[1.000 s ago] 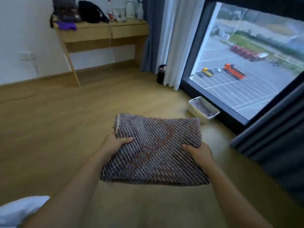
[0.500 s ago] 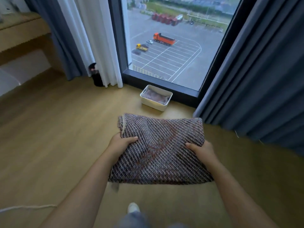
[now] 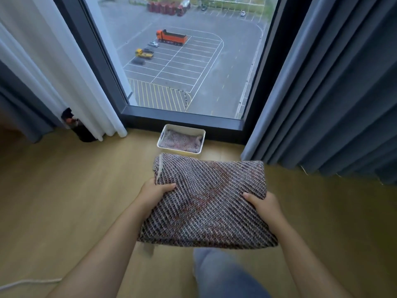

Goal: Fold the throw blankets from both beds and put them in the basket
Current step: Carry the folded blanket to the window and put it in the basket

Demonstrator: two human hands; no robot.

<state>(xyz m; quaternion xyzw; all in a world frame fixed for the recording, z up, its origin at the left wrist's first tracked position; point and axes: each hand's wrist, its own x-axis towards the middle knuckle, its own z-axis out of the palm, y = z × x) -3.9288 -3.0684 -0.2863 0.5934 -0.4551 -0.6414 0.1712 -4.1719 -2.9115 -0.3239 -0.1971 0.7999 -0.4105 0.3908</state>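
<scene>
- Folded throw blanket (image 3: pixel 210 203): held flat above the floor, just short of the basket (image 3: pixel 181 152).
- Left hand (image 3: pixel 155 193), right hand (image 3: pixel 263 204): thumbs on top, fingers hidden beneath, gripping the side edges.
- Handling: soft, floppy, likely light; support both sides.

You have turned to face the window (image 3: pixel 182 61) and stepped closer to it. The desk and the white bedding that showed a second ago are out of view. The basket (image 3: pixel 193 154) was then well off at 2 o'clock from the folded blanket (image 3: pixel 206 203). It now sits at the blanket's 12 o'clock, its near wall just past the blanket's far edge. Your leg (image 3: pixel 219 274) has swung in at 6 o'clock, below the blanket. A white cord (image 3: pixel 30 282) has appeared at 8 o'clock on the floor (image 3: pixel 64 201).
</scene>
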